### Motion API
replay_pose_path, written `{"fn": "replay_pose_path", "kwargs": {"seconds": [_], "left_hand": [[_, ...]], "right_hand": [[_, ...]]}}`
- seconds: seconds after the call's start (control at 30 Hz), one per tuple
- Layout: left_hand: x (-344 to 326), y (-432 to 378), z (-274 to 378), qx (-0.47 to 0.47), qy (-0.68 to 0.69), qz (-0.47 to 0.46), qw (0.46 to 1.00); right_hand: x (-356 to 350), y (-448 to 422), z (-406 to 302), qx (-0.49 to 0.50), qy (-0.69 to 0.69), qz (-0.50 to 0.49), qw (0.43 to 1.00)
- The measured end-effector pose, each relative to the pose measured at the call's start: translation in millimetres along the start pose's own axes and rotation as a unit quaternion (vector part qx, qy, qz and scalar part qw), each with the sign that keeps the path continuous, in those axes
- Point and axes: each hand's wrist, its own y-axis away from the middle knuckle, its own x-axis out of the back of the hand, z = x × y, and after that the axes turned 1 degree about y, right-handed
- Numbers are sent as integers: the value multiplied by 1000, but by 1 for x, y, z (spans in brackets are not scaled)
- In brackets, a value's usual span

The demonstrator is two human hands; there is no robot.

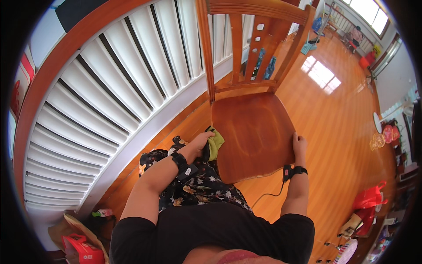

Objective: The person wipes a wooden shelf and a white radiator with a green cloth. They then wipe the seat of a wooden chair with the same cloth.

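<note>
A wooden chair [254,132] with a slatted back stands in front of me, its seat turned towards my body. My left hand [201,142] grips a yellow-green cloth [215,144] with a dark edge, at the seat's left side. At the opposite side, my right hand [299,144] is closed on the seat's edge; its fingertips are partly hidden. Both wrists wear black straps with small devices, and a cable hangs from the right one.
A white slatted railing [108,99] curves along the left. Bottles [270,67] stand behind the chair back. A paper bag [87,227] and red box [82,249] are at lower left, a red bag [369,196] at right. A person [356,35] sits far off.
</note>
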Motion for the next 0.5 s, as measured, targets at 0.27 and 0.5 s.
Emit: {"fn": "replay_pose_path", "kwargs": {"seconds": [0.27, 0.5], "left_hand": [[-22, -1, 9, -18, -88, -68, 994], [-46, -4, -2, 43, -286, -137, 947]], "right_hand": [[31, 54, 48, -97, -41, 41, 994], [58, 112, 77, -142, -15, 141, 980]]}}
